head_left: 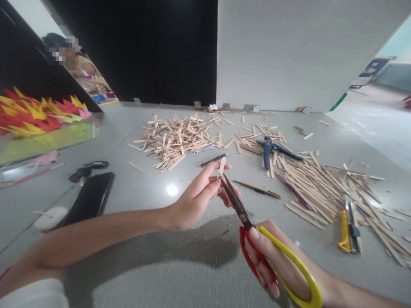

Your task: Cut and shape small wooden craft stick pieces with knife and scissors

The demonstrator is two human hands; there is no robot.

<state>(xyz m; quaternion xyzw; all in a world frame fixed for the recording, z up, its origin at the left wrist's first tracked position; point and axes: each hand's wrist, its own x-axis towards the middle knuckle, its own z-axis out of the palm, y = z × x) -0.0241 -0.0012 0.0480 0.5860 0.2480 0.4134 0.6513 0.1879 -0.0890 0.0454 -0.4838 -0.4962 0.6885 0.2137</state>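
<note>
My left hand [199, 194] is closed over the middle of the table, pinching a short piece of wooden craft stick [221, 166] that points upward. In my right hand [268, 256] is a pair of scissors [244, 218] with one red and one yellow handle. Their dark blades reach up to the lower end of the stick piece, by my left fingertips. Whether the blades touch the wood I cannot tell. A pencil-like tool [258, 189] lies just right of my left fingers, and a dark pen [214, 160] lies behind them.
A heap of short stick pieces [180, 141] lies at the back. Longer sticks [314, 184] spread on the right, with blue pliers-like cutters [272, 149] and a yellow utility knife [349, 226]. A phone [90, 196], keys [84, 171] and a white mouse [50, 218] lie left. Upright panels [272, 55] stand behind.
</note>
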